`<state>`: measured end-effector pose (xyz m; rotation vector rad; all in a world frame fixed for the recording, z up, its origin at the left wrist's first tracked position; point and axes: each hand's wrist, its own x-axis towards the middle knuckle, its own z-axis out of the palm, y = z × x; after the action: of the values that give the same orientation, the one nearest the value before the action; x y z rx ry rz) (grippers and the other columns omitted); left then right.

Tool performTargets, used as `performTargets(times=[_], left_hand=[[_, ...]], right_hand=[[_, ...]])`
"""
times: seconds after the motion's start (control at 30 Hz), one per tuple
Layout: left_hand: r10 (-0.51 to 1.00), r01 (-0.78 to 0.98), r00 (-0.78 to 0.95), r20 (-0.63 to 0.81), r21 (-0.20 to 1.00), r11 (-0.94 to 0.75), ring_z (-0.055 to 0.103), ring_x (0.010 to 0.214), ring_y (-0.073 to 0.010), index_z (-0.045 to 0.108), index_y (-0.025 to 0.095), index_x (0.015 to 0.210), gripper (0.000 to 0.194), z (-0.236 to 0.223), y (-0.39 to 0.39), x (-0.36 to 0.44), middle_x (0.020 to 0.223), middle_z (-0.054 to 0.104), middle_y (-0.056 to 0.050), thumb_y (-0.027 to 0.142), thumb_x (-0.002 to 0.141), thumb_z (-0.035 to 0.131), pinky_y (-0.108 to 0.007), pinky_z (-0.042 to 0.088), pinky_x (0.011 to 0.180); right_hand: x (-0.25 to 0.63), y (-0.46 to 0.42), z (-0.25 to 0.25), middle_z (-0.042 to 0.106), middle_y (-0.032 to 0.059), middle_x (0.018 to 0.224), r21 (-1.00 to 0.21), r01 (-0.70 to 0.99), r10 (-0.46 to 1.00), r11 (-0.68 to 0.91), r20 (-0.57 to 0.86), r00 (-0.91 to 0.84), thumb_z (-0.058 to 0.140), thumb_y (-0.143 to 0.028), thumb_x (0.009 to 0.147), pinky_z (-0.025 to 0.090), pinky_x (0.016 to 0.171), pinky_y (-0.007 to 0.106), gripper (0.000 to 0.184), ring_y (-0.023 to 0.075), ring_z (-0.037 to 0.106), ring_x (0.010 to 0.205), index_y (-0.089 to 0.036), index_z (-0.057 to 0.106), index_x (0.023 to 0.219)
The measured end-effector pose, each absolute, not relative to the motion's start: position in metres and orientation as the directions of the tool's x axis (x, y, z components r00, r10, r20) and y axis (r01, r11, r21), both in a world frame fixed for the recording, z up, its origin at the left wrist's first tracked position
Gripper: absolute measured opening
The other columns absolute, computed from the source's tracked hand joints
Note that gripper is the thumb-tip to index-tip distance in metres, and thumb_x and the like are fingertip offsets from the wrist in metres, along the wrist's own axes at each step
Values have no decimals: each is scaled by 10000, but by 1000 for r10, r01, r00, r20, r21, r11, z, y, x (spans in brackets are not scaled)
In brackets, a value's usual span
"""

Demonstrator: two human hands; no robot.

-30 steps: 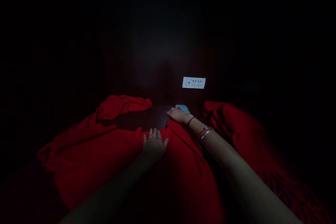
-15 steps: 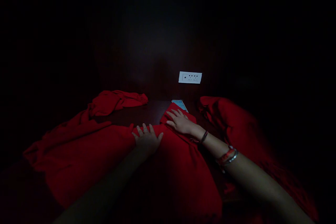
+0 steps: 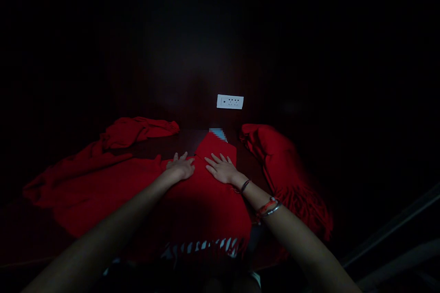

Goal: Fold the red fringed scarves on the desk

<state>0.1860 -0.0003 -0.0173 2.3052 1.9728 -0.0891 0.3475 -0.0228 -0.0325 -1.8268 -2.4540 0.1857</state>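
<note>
A red fringed cloth, like a scarf or shawl, lies spread over a dark surface, its fringe hanging at the near edge. On its upper part my left hand rests flat with the fingers apart. Just to the right, my right hand presses flat on the same cloth, fingers spread, below a corner that points away from me. Behind that corner a phone shows only in part, its screen lit and pixelated. Bracelets circle my right wrist and forearm.
A bunched red cloth part lies at the back left. Another red fringed cloth is heaped to the right. A white socket panel is on the dark wall behind. The surroundings are very dark.
My right hand has drawn back from beside the phone onto the cloth, whose corner now partly covers the phone. My left hand stays on the cloth. The view has shifted, showing the near fringe.
</note>
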Motion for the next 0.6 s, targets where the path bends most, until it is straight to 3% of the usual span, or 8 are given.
performTargets(times=[0.13, 0.2, 0.3, 0.4, 0.53, 0.6], left_hand=[[904, 915, 399, 155, -1, -404, 68, 1229, -207, 252, 200, 1267, 476, -17, 12, 206, 1358, 106, -4, 348, 820, 186, -407, 197, 947], [873, 873, 481, 87, 44, -485, 72, 1227, -212, 187, 251, 1282, 490, -25, 21, 212, 1355, 104, 24, 410, 822, 135, -424, 199, 940], [905, 906, 418, -76, 105, -410, 87, 1216, -269, 146, 298, 1284, 548, -35, 32, 213, 1356, 86, 8, 525, 785, 131, -471, 172, 930], [927, 940, 340, -160, 95, -329, 73, 1209, -302, 162, 308, 1279, 578, -34, 37, 213, 1354, 88, -2, 560, 758, 171, -505, 148, 923], [957, 956, 281, -64, 100, -274, 51, 1220, -266, 167, 222, 1292, 574, -35, 32, 217, 1351, 109, -25, 491, 786, 142, -488, 131, 941], [970, 962, 241, 3, 129, -240, 51, 1223, -254, 137, 172, 1300, 607, -40, 29, 219, 1353, 84, -38, 491, 783, 126, -484, 127, 947]], right_hand=[[357, -31, -28, 147, 39, 1352, -157, 930, 943, 331, 31, -331, 89, -549, 787, 67, 953, 454, 592, 238, 81, 1221, -249, 171, 1290], [363, -35, -29, 101, 44, 1361, -154, 935, 943, 320, -40, -329, 100, -585, 766, 56, 952, 459, 635, 252, 40, 1224, -240, 149, 1296], [368, -43, -33, 16, 26, 1368, -153, 945, 939, 290, -145, -312, 77, -626, 738, 33, 958, 446, 668, 268, -39, 1220, -264, 110, 1298], [370, -47, -33, -16, 24, 1367, -162, 944, 938, 287, -155, -311, 69, -626, 737, 17, 961, 440, 663, 275, -71, 1213, -273, 83, 1298], [374, -33, -18, 92, 65, 1360, -176, 928, 907, 328, -214, -362, 151, -578, 766, 97, 962, 431, 638, 267, 46, 1221, -227, 144, 1298], [376, -16, -7, 179, 86, 1339, -137, 915, 908, 381, -131, -398, 166, -482, 807, 135, 963, 405, 569, 232, 121, 1218, -175, 220, 1283]])
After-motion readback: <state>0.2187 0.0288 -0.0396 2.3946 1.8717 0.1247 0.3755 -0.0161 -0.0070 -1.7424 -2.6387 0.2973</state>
